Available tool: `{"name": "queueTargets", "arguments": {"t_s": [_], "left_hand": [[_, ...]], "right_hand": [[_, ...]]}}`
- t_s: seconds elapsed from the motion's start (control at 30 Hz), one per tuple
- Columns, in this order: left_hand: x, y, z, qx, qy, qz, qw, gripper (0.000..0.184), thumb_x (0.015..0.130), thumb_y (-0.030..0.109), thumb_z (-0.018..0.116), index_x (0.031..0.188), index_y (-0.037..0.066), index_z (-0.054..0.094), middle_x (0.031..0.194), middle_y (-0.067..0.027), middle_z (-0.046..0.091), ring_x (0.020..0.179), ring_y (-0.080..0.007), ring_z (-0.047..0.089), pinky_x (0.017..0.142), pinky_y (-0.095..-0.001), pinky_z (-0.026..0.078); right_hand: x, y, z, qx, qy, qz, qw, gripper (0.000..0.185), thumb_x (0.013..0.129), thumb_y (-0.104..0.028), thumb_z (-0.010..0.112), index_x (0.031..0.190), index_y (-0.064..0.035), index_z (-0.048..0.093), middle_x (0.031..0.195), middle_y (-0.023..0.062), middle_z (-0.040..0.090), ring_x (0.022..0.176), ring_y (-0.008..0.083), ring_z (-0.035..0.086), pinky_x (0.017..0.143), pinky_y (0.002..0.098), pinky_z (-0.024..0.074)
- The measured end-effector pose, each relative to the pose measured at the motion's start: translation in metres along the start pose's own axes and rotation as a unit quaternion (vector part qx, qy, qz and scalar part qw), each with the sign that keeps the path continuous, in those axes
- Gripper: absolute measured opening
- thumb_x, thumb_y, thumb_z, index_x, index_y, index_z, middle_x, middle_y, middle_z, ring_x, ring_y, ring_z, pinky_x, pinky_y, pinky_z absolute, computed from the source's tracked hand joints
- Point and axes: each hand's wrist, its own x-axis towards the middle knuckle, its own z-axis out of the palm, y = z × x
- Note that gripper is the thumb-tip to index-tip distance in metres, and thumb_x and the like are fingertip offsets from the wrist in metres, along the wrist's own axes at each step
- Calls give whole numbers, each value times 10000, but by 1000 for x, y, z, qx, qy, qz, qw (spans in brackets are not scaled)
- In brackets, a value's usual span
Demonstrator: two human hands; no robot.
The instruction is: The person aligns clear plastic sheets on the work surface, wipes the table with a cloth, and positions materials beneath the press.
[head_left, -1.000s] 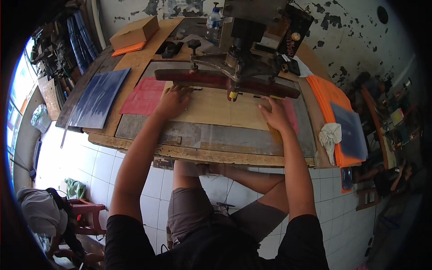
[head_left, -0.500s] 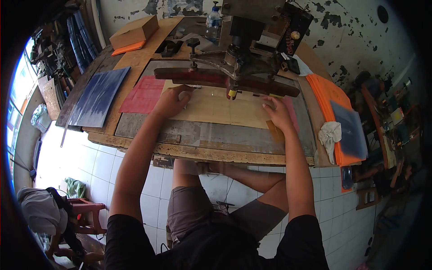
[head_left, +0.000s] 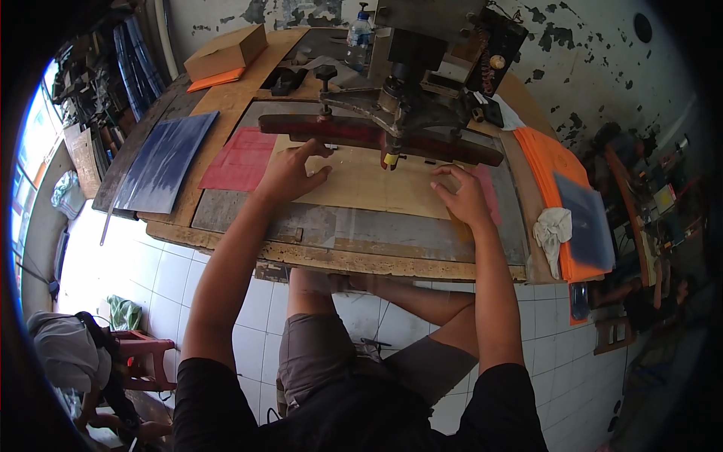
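My left hand (head_left: 290, 173) is over the left part of a tan sheet (head_left: 369, 184), its thumb and fingers apart with nothing between them. Its fingertips are near a small dark piece just below the dark red bar (head_left: 452, 147) of a heat-sealing press. My right hand (head_left: 465, 196) hovers at the sheet's right end, fingers parted and holding nothing visible. The tan sheet lies on a grey metal plate (head_left: 248, 211), partly over a red sheet (head_left: 233, 158). A yellow-tipped part (head_left: 391, 160) hangs at the bar's middle.
Dark blue clear sheets (head_left: 162, 162) lie at the left. At the right are orange folders (head_left: 538, 154), a white cloth (head_left: 552, 228) and another blue clear sheet (head_left: 584, 218). A cardboard box (head_left: 226, 53) and a bottle (head_left: 358, 41) stand behind. Another person (head_left: 71, 354) is at lower left.
Both hands have opened wider, thumbs moving away from the fingers. My right hand has lifted slightly and shifted left. The tan sheet and the press look the same.
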Motion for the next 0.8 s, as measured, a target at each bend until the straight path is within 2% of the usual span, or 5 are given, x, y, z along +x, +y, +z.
{"name": "queueTargets", "arguments": {"t_s": [0.17,0.27,0.37,0.6,0.8], "left_hand": [[3,-6,3,-1,-3,13,1000,294,968,197,781,1241,112,713,1262,-88,815,1198,-331,763,1021,-466,599],[3,-8,3,119,4,102,988,297,979,186,755,1266,109,763,1323,-92,800,1256,-336,738,1082,-471,584],[3,4,5,129,-22,136,982,364,990,227,732,1323,90,790,1378,-117,785,1322,-359,707,1152,-483,556],[0,16,16,54,-99,123,986,425,981,201,727,1380,69,787,1532,-135,718,1392,-348,681,1221,-473,516],[2,14,14,41,-114,103,987,342,992,208,731,1281,50,823,1462,-135,759,1333,-351,714,1176,-480,547]], "right_hand": [[1,-2,0,20,-12,15,1000,255,995,-106,824,1235,-31,781,1217,102,822,1182,255,773,1068,381,564],[0,-5,-1,3,-26,10,1000,275,1011,-122,809,1268,-29,782,1266,119,815,1229,271,763,1094,389,556],[0,-3,1,20,-49,-16,998,309,1020,-134,798,1311,-29,782,1334,131,803,1298,285,741,1143,397,539],[0,-10,6,29,-80,-66,994,344,1010,-160,795,1336,-51,804,1420,143,779,1344,328,719,1189,436,543],[2,-5,3,25,-54,-40,997,226,1018,-144,787,1205,-32,847,1279,135,830,1264,320,748,1129,440,569]]}}
